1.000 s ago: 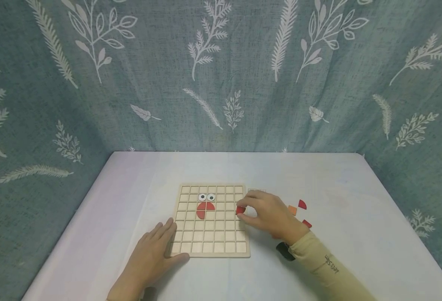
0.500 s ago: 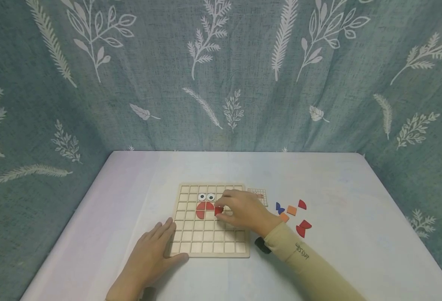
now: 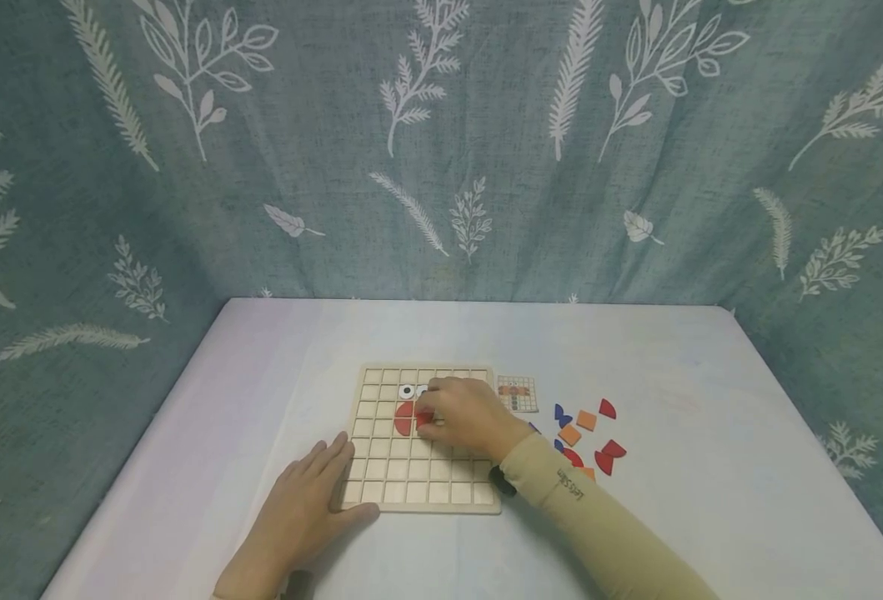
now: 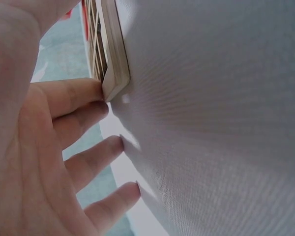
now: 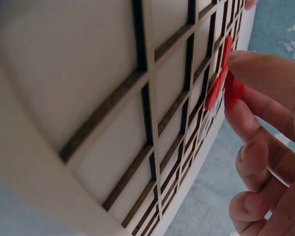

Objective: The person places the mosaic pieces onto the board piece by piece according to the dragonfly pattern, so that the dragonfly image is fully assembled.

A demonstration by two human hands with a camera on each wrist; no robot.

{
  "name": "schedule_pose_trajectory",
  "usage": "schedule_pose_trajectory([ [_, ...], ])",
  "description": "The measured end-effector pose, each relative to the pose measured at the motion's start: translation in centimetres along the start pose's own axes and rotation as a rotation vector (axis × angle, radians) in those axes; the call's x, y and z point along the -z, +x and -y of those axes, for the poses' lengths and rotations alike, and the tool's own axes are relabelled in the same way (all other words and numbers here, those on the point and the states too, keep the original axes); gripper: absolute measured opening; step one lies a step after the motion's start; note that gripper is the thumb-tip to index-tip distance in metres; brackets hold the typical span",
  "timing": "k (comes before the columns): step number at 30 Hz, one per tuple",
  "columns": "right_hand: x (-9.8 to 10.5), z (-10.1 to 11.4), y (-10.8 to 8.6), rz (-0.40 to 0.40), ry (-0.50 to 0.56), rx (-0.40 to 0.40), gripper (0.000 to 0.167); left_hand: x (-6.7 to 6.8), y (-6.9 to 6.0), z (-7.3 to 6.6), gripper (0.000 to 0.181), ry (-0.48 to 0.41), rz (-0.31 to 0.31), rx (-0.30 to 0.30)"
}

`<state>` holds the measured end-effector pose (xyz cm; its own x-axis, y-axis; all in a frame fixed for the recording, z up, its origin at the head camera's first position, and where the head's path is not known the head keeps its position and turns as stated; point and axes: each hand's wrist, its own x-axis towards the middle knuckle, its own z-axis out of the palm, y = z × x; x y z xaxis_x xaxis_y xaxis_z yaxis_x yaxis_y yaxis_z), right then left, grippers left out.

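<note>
A square wooden grid board lies on the white table. My left hand rests at its left side, fingers straight and spread, thumb by the front-left corner; in the left wrist view fingertips touch the board's corner. Over the grid, my right hand pinches a red quarter-circle piece between thumb and fingers. Red quarter-circle pieces sit in cells just left of it, and a round eye piece sits above them. A second eye piece is partly covered by the right hand.
Right of the board lies a small pattern card. Beyond it are scattered loose pieces: orange squares, red quarter-circles and blue pieces, some partly behind the right sleeve. A patterned green curtain hangs behind the table.
My right hand has carried the red quarter-circle piece leftward from the board's right edge to beside the red pieces in the grid. The left hand has stayed in place.
</note>
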<state>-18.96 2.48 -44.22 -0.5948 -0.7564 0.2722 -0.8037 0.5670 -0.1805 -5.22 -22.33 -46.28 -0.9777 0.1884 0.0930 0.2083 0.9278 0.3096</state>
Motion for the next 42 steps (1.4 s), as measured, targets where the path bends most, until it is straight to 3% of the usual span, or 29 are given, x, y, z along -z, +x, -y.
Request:
schedule_pose_trajectory([
  [10,-0.5,0.2,0.3,0.056,0.014,-0.039,0.009,-0.1,0.0,0.0,0.089,-0.002,-0.016,-0.015],
  [18,-0.6,0.3,0.1,0.062,0.036,-0.042,0.015,-0.1,0.0,0.0,0.089,0.004,-0.022,-0.019],
  [34,-0.8,0.6,0.4,0.042,0.039,-0.013,0.010,-0.2,0.0,0.1,0.090,0.008,-0.025,-0.016],
  [37,-0.5,0.5,0.1,0.044,0.046,-0.028,0.011,-0.2,0.1,0.2,0.090,0.006,-0.019,-0.010],
  [42,0.8,0.2,-1.4,0.011,0.099,-0.131,0.019,-0.2,0.1,0.1,0.091,0.000,-0.002,0.000],
])
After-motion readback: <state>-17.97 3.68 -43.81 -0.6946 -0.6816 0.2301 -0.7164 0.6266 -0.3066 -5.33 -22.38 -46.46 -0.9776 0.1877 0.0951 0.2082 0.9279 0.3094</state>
